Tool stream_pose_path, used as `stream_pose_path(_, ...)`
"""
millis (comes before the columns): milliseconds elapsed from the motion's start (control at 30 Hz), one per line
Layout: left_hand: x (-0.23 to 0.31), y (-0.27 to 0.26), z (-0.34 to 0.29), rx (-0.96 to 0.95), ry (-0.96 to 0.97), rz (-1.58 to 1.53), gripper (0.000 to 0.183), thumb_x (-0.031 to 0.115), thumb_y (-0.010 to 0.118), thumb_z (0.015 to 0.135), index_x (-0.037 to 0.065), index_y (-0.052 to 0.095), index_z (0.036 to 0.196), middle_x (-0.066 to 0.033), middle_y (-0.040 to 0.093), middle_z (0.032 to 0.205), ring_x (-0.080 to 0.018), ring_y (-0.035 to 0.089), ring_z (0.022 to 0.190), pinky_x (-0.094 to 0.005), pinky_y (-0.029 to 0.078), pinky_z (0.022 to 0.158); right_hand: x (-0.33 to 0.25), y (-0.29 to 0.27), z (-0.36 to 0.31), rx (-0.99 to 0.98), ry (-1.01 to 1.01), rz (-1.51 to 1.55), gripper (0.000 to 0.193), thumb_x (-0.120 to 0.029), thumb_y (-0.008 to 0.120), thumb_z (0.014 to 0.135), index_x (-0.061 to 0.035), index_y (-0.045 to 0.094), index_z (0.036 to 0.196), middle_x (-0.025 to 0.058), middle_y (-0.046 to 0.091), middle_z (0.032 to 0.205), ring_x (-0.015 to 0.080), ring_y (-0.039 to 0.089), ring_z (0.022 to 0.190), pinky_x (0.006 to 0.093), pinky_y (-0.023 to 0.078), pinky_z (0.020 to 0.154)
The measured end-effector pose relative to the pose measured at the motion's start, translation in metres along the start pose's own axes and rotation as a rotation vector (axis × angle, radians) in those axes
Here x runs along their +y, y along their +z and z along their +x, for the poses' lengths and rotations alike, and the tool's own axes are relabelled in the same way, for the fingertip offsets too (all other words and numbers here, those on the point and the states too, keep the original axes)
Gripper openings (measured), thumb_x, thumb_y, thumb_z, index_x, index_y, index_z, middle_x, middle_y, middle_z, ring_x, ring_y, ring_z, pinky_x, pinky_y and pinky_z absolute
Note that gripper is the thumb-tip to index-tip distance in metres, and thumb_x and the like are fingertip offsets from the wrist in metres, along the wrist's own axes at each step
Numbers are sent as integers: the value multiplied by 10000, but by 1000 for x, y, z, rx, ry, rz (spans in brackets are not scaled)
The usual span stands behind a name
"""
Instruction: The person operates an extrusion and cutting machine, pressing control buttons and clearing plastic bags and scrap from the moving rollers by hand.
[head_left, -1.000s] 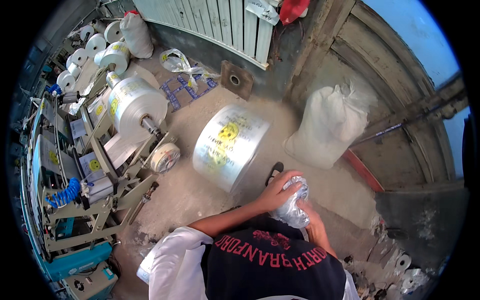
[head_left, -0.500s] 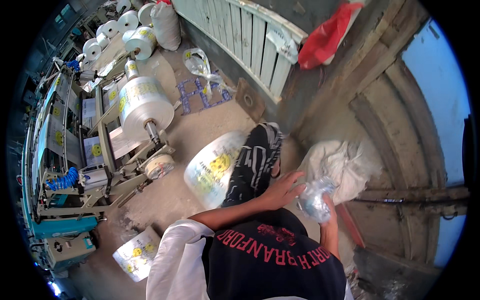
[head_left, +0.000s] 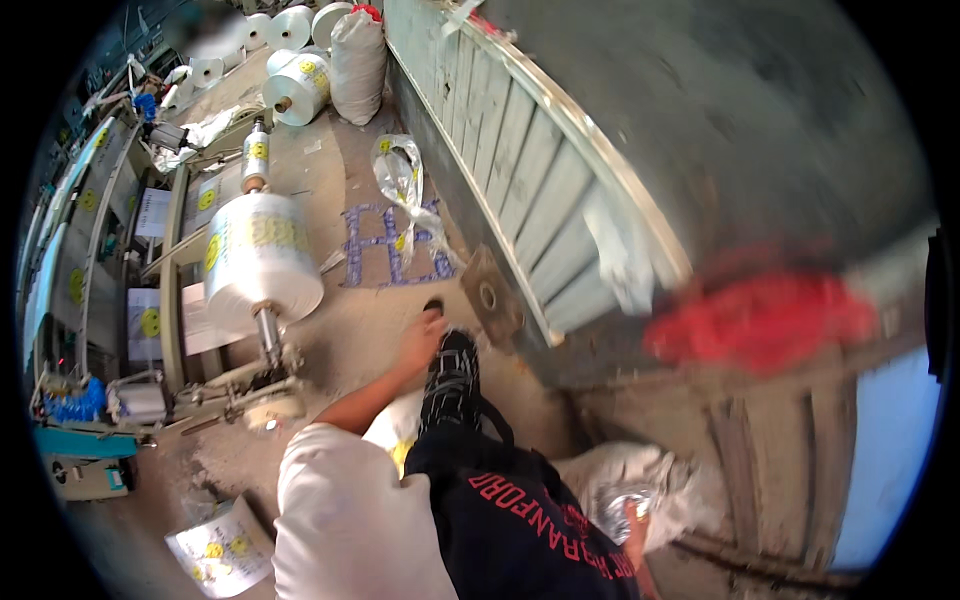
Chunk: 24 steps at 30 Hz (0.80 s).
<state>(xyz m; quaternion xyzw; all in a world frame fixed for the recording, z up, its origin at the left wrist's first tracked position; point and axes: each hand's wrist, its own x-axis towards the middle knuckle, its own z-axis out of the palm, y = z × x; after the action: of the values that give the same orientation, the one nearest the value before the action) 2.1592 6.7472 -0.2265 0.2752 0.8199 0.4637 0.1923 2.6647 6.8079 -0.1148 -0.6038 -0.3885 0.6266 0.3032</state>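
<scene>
Low on your right, the pale sack (head_left: 690, 490) sits behind the crumpled clear plastic bundle (head_left: 612, 503). Your right hand (head_left: 636, 527) has its fingers clamped on the bundle's right side, leaving most of it showing to their left. Your left hand (head_left: 418, 347) is well apart, out ahead over your leg; blur hides whether its fingers are together. Half a second ago that hand was just beside the bundle; now it has swung forward.

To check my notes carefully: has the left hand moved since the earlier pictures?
Yes: the left hand is now closer to the square plate with the round hole, and to its left.
</scene>
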Motion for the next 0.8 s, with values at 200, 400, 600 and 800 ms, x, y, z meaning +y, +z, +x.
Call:
stream_pose_path(200, -202, -83, 40, -192, -475, 507, 420, 307, 511, 852, -23, 531, 1111, -249, 583, 1027, -389, 558, 960, -446, 449, 830, -69, 233, 123, -266, -1, -221, 458, -28, 688, 737, -39, 475, 1141, 61, 586, 959, 150, 573, 851, 289, 482, 757)
stream_pose_path(400, -264, -88, -50, -687, -936, 77, 327, 356, 501, 806, 105, 668, 934, -175, 651, 828, -336, 623, 802, -409, 481, 712, -139, 397, 176, -278, 182, -635, 393, -97, 739, 694, -6, 530, 1013, 54, 593, 867, 133, 561, 752, 271, 466, 674)
stream_pose_path(600, -173, -158, 84, -566, -805, 49, 318, 352, 512, 840, 82, 642, 950, -169, 643, 839, -298, 623, 819, -386, 470, 710, -129, 520, 261, -400, 115, -581, 306, -109, 729, 706, -24, 539, 930, 54, 586, 825, 118, 553, 707, 272, 463, 627)
stream_pose_path(800, -145, -268, 261, -93, -633, 53, 369, 331, 513, 868, 22, 588, 1056, -200, 633, 936, -343, 611, 896, -395, 478, 781, -156, 705, 345, -665, -91, -634, 274, -159, 715, 745, -36, 541, 918, 28, 591, 783, 108, 553, 684, 270, 459, 625)
